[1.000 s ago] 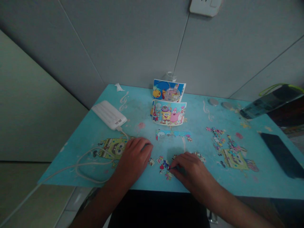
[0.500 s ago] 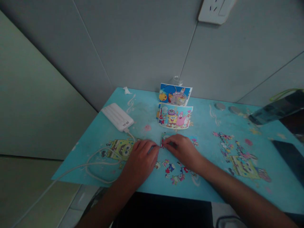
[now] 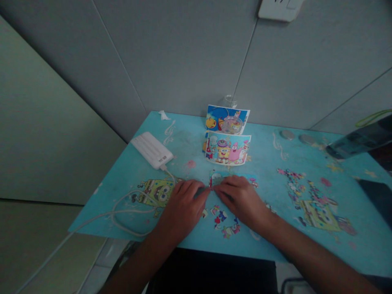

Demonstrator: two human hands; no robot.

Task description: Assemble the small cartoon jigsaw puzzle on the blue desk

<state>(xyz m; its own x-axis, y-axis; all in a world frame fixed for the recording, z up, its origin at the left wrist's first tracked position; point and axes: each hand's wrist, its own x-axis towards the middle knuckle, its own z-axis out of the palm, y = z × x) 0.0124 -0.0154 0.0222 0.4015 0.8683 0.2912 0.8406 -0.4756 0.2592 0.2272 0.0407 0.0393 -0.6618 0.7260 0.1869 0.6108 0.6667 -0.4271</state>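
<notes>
A partly assembled jigsaw puzzle (image 3: 218,174) lies flat on the table, half covered by my right hand (image 3: 241,200). That hand's thumb and forefinger are pinched at the puzzle's lower left corner, on a small red jigsaw piece (image 3: 210,182). From the other side, my left hand (image 3: 185,208) reaches its thumb tip to the same corner; its fingers are apart from the thumb, and I see nothing between them. Just below my hands are several loose jigsaw pieces (image 3: 222,216). Behind the puzzle stands a cartoon picture card (image 3: 228,149) with the matching scene.
A second picture card (image 3: 214,118) and a clear round container (image 3: 232,124) are behind. A white power bank (image 3: 152,150) with a cable (image 3: 131,192) lies left. More pieces (image 3: 294,183), two round lids (image 3: 288,134), a bottle (image 3: 358,141) and a dark flat object (image 3: 375,200) are right.
My left thumb has stretched right to the puzzle's corner. My right hand has flattened and turned lower over the puzzle, covering more of it. The view has tipped slightly downward.
</notes>
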